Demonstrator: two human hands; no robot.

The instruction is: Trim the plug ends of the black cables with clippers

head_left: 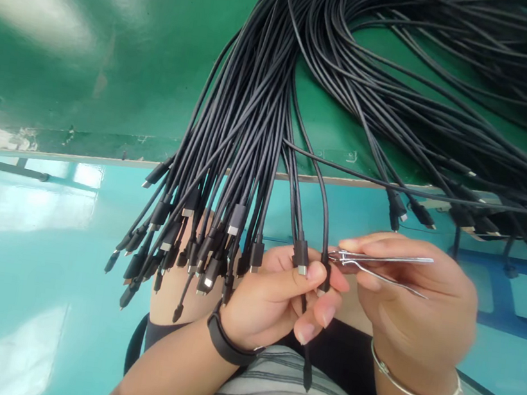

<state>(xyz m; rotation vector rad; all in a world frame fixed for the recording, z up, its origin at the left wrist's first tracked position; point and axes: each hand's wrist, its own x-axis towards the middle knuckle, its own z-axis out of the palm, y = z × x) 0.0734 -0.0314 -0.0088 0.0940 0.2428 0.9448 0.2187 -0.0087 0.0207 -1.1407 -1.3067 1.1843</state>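
My left hand [274,299] pinches the connector end of one black cable [322,276] between thumb and fingers, in front of my lap. My right hand [417,302] holds metal tweezers [381,261], their tips pointing left at that connector. A thick bundle of black cables [255,112] hangs over the green table edge [105,144], with several connector ends [174,244] dangling just left of my left hand. A black band sits on my left wrist and a silver bangle on my right.
The green tabletop [94,39] fills the upper view, with more cables [450,105] spread across its right side. Below it are a shiny teal floor [17,256] and a blue frame [513,289] at right. My striped shirt shows at the bottom.
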